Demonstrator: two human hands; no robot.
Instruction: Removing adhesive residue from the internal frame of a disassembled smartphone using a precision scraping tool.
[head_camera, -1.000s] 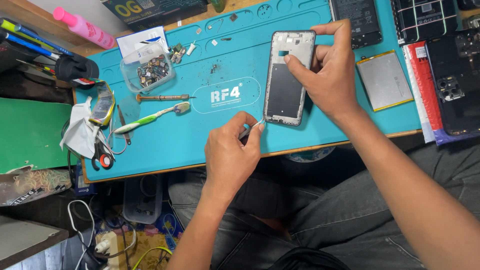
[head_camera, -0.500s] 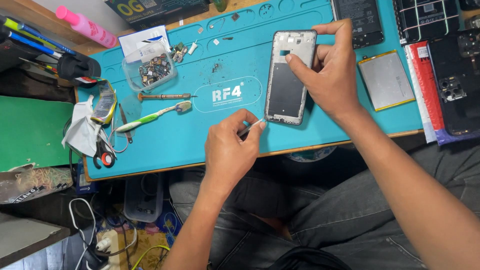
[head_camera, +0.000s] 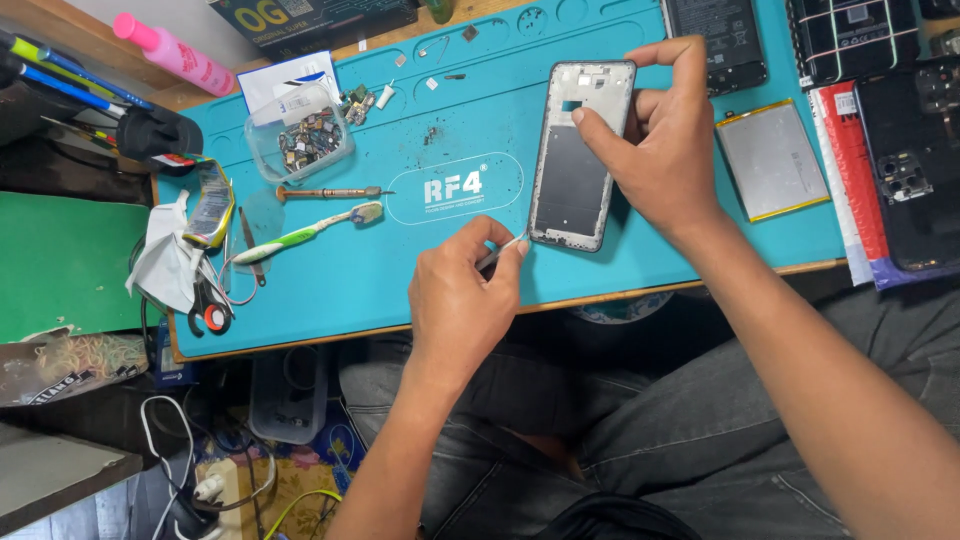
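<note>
My right hand (head_camera: 665, 135) grips a grey phone frame (head_camera: 578, 160) by its upper right side and holds it tilted on the teal work mat (head_camera: 400, 270). My thumb presses on the frame's inner face. My left hand (head_camera: 465, 300) pinches thin metal tweezers (head_camera: 502, 250), whose tip touches the frame's lower left corner. Both forearms reach in from below, over my lap.
On the mat lie a green-white toothbrush (head_camera: 305, 230), a small screwdriver (head_camera: 330, 192), a clear tub of small parts (head_camera: 298, 140), scissors (head_camera: 208, 310) and a flat battery (head_camera: 770, 160). Phone parts (head_camera: 905, 165) sit at the right, a pink bottle (head_camera: 175, 52) at top left.
Nothing has visibly moved; both hands keep the same hold on the frame and tweezers.
</note>
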